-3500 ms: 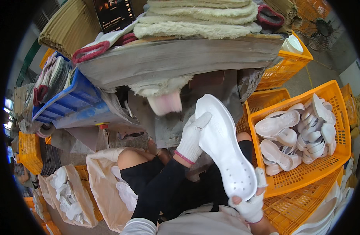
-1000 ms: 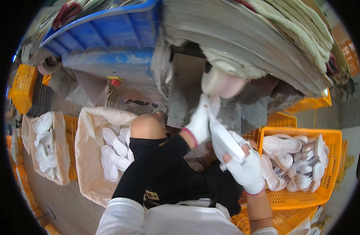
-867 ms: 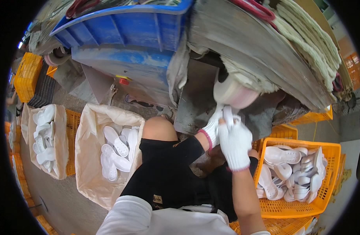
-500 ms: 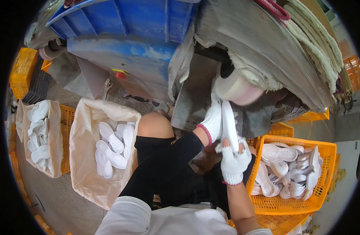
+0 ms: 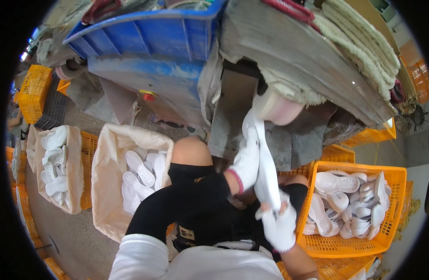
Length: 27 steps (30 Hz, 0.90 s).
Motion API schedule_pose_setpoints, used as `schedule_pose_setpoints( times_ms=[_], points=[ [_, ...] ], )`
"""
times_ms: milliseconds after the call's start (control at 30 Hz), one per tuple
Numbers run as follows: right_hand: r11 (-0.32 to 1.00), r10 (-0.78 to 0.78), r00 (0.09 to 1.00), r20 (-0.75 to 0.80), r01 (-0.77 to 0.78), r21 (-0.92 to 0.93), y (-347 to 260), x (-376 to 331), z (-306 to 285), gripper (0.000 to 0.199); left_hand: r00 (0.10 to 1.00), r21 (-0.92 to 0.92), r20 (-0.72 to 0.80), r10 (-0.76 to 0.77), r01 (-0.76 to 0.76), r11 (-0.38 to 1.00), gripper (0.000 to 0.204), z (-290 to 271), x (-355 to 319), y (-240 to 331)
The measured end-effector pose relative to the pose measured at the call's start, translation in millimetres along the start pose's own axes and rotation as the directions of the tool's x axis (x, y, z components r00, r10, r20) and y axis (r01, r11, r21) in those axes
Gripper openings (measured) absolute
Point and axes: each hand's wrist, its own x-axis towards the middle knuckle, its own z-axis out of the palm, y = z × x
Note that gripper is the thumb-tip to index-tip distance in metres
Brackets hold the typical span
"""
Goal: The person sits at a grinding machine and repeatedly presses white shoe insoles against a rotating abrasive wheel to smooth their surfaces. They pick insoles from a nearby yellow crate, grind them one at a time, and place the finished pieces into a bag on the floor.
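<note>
A long white shoe sole (image 5: 267, 175) slants between my gloved hands, its far end up by the pale round buffing wheel (image 5: 285, 108). My left hand (image 5: 246, 161), in a white knit glove with a pink cuff, grips it along its upper left side. At the near end my right hand (image 5: 277, 226) is closed on the sole, thumb and fingertips bare through the glove. Whether the far tip touches the wheel cannot be made out.
To the left, a cloth-lined crate (image 5: 109, 186) holds several white soles; a second lined crate (image 5: 74, 186) stands farther left. An orange crate (image 5: 354, 249) heaped with soles is at my right. Ahead are a blue machine housing (image 5: 149, 77), a blue bin (image 5: 154, 32) and a grey hood (image 5: 298, 56).
My right hand has drawn back toward me, and the sole has turned to show more of its broad face. My left hand has shifted slightly nearer and left. The whole view has moved a little.
</note>
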Motion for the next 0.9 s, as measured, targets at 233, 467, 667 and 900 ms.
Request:
schedule_pose_setpoints(
  times_ms=[233, 467, 667, 900],
  points=[
    [0.776, -0.34, 0.908, -0.246, 0.123, -0.619, -3, 135, 40, 0.035, 0.725, -0.268, 0.684, -0.077, 0.348, 0.898, 0.063, -10, 80, 22],
    [0.971, 0.033, 0.964, -0.262, -0.094, -0.221, 3, 155, 48, 0.04, 0.892, -0.139, 0.44, -0.103, 0.181, 0.974, 0.064, -20, 72, 5],
    [0.92, 0.238, 0.971, -0.031, -0.236, -0.312, -12, 108, 21, 0.053, 0.925, -0.138, 0.356, -0.134, 0.194, 0.971, 0.061, 10, 62, 28],
    [0.958, 0.031, 0.999, -0.029, -0.038, -0.285, -11, 76, 21, 0.033, 0.973, -0.041, 0.172, -0.156, 0.165, 0.985, 0.054, 15, 58, 48]
  ],
)
